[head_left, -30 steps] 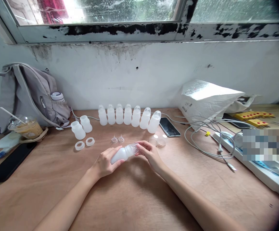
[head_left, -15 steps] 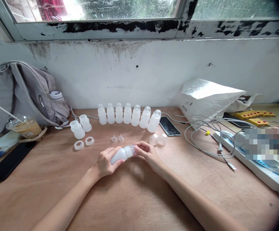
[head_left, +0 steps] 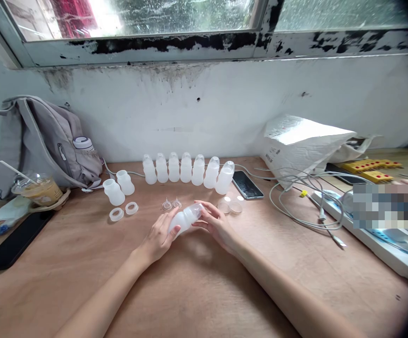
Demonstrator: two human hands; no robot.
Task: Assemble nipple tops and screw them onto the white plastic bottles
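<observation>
A frosted white baby bottle [head_left: 182,222] is held tilted over the table, its clear domed cap [head_left: 196,211] pointing up and to the right. My left hand [head_left: 159,234] wraps around the bottle's body. At the other end, the fingers of my right hand [head_left: 215,224] close on the cap. Two clear nipples [head_left: 172,203] sit on the table just beyond my left hand. Two clear round caps [head_left: 230,205] stand beyond my right hand. Farther left are two white collar rings [head_left: 116,214] and two bottles without tops [head_left: 114,192].
Several capped baby bottles [head_left: 186,168] stand in a curved row near the wall. Phones, a drink cup [head_left: 41,188] and a backpack [head_left: 42,141] are at the left. A phone [head_left: 247,184], looped cables, a white bag [head_left: 298,148] and a power strip [head_left: 383,241] occupy the right.
The bottle has risen slightly and tips more upright, and both hands have moved with it. The clear cap now covers its top more fully. The camera view has shifted slightly.
</observation>
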